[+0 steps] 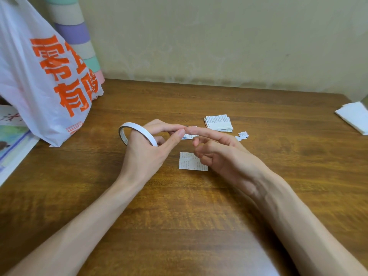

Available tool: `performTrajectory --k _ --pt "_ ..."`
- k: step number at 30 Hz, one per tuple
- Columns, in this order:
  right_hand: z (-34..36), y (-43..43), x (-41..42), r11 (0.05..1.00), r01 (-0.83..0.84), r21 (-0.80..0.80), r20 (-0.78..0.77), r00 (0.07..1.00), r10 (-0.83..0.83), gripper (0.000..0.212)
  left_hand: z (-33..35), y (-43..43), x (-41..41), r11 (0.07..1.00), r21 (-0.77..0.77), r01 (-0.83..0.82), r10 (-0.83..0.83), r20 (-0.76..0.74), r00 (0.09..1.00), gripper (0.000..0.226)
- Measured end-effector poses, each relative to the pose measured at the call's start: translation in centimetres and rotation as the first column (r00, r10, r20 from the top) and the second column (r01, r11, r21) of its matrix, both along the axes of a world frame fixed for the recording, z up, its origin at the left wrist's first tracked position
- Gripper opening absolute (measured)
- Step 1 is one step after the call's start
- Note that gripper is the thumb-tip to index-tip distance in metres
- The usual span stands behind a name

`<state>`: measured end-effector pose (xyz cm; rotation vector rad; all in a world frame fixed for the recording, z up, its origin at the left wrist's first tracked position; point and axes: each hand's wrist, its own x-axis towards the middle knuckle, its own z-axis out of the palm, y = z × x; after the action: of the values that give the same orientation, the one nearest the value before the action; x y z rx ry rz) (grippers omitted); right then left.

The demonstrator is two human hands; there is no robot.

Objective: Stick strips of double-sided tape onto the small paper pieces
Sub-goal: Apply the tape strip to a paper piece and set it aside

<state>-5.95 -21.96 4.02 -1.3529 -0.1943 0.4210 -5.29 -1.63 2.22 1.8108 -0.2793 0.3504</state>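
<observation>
**Wooden table, hands meeting mid-board**

Bare wood ran to the near edge. Left hand wore the tape roll over its fingers and pinched a paper piece. Right hand pressed it, forefinger straight, gripping nothing. Stack lay beyond; bag crowded the left edge.

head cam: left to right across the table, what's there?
Printed booklet, white plastic bag with orange lettering, white ring of double-sided tape, single small printed paper piece, stack of small printed paper pieces, torn white scraps, folded white tissue.
</observation>
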Motion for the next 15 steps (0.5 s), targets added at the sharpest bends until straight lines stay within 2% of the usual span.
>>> performTrajectory --k 7,15 --pt "0.26 0.24 -0.25 1.0 -0.013 -0.017 -0.005 1.0 0.013 0.041 0.25 0.14 -0.04 0.998 0.016 -0.055 0.055 0.018 0.998 0.003" --pt "0.34 0.72 -0.34 1.0 -0.01 -0.022 -0.016 1.0 0.009 0.044 0.0 0.12 0.06 0.969 0.161 -0.188 0.172 0.11 0.979 0.008"
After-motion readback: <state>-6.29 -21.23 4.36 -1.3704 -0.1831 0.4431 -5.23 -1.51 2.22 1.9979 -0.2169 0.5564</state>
